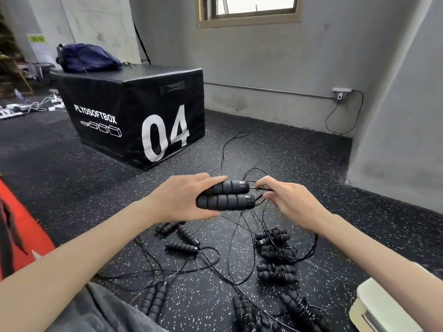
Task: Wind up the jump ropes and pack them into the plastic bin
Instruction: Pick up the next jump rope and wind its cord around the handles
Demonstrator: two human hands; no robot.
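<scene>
One big black plyo box [134, 111] marked 04 sits on the speckled floor [72, 188], a blue bag [87, 57] on top. Bottom right, the pale plastic bin [383, 305] peeks in. On the floor, wound rope bundles [275, 255] lie right, loose handles [182, 240] left. Up front, the left hand [182, 200] clasps two foam handles [225, 195] side by side; the right hand [287, 202] pinches the thin cord [260, 188] at their ends.
</scene>
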